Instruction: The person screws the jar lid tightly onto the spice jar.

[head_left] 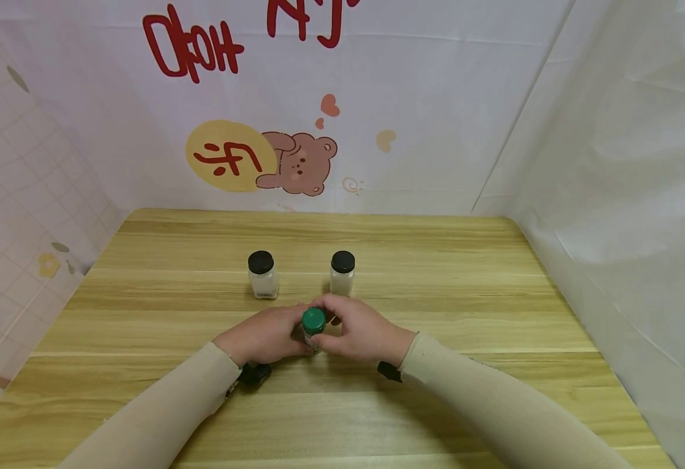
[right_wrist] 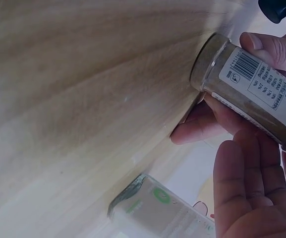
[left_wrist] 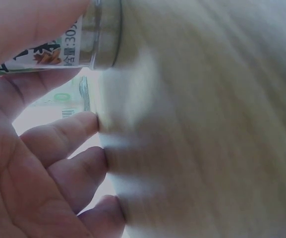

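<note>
In the head view, a spice jar with a green lid (head_left: 314, 319) stands between both hands at the middle of the table. Brown powder shows through it in the right wrist view, where the jar (right_wrist: 259, 89) bears a white label with a barcode. My left hand (head_left: 269, 333) grips its lower part, with thumb in front and fingers behind. The right hand (head_left: 366, 329) curves round the top from the other side, its thumb just below the lid and index finger behind. Its other fingers (right_wrist: 229, 168) extend loosely past the jar. The jar's base is right at the tabletop.
Two clear jars with black lids stand behind the hands, one jar (head_left: 263, 280) to the left and another jar (head_left: 342, 277) just beyond the right hand. The wooden table (head_left: 448, 260) meets a printed white sheet (head_left: 424, 85) at the back and sides.
</note>
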The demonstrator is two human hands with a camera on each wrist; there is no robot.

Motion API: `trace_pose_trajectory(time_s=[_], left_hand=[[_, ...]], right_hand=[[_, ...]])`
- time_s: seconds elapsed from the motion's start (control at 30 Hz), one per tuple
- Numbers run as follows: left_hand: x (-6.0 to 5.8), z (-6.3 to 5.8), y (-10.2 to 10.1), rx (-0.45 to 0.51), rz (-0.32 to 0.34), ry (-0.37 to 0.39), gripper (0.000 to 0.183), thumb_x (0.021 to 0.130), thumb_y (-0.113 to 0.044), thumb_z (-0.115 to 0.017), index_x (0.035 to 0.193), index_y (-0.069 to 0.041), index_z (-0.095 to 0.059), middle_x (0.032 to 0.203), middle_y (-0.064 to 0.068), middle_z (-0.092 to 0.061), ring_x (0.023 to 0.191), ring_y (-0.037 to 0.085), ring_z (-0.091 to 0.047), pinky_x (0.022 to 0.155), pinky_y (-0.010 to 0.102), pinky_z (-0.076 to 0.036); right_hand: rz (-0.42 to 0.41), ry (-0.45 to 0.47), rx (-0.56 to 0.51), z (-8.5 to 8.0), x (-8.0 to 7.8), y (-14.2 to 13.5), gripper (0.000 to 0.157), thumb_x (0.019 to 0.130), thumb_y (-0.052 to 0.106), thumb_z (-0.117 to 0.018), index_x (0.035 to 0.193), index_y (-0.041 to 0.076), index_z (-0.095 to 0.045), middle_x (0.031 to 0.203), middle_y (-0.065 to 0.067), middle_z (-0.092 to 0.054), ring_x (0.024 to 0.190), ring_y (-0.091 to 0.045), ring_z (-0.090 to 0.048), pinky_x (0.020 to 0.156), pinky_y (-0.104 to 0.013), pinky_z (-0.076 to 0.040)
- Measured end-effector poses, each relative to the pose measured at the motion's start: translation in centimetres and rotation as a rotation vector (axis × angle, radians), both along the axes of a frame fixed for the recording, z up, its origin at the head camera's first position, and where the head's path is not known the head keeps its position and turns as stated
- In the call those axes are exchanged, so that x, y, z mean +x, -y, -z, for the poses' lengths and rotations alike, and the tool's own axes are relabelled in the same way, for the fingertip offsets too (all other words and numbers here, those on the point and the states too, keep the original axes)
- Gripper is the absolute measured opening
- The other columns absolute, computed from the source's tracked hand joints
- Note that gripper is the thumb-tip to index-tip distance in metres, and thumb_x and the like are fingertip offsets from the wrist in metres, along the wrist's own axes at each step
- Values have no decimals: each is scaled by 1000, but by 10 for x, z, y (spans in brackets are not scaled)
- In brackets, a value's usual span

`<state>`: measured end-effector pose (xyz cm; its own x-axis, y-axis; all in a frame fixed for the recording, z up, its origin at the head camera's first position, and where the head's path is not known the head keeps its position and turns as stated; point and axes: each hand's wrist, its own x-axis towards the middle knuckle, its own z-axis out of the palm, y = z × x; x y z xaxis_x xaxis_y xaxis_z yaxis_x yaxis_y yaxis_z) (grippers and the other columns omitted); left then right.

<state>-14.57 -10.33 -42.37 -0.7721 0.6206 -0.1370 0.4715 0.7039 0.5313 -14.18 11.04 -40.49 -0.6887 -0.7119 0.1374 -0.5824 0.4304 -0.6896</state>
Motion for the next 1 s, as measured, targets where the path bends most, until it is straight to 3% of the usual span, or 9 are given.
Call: trace_pose_trajectory(time_s=[0.17, 0.37, 0.67, 1.0], left_hand=[[0, 0, 0, -4, -3, 7, 54, 80, -46, -68, 129, -39, -46, 129, -14, -53, 118, 12, -50, 99, 38, -41], [-1, 2, 0, -2, -1, 1, 56, 80, -47, -68, 131, -37, -46, 129, -14, -52, 117, 11, -51, 98, 38, -42], [-1, 3, 1, 6, -2, -4, 53, 80, -48, -68, 127, -40, -47, 129, -14, -53, 118, 11, -50, 98, 38, -42], [-1, 4, 1, 6, 4, -4, 56, 81, -48, -68, 131, -38, -45, 129, -15, -52, 117, 11, -51, 98, 38, -43]], right_hand=[[0, -7, 8, 1, -1, 0, 24, 86, 32, -65, 106, 25, -53, 102, 14, -57, 94, -7, -58, 82, -30, -51], [40, 12, 22, 3, 0, 1, 26, 85, 34, -67, 104, 26, -52, 101, 15, -58, 93, -6, -59, 81, -30, -51], [11, -5, 9, 1, 0, 1, 28, 85, 33, -66, 108, 26, -52, 103, 14, -57, 95, -6, -58, 83, -30, -51], [45, 16, 19, 0, 2, 1, 27, 84, 32, -68, 105, 26, -52, 102, 14, -58, 93, -7, -59, 82, -31, -51]])
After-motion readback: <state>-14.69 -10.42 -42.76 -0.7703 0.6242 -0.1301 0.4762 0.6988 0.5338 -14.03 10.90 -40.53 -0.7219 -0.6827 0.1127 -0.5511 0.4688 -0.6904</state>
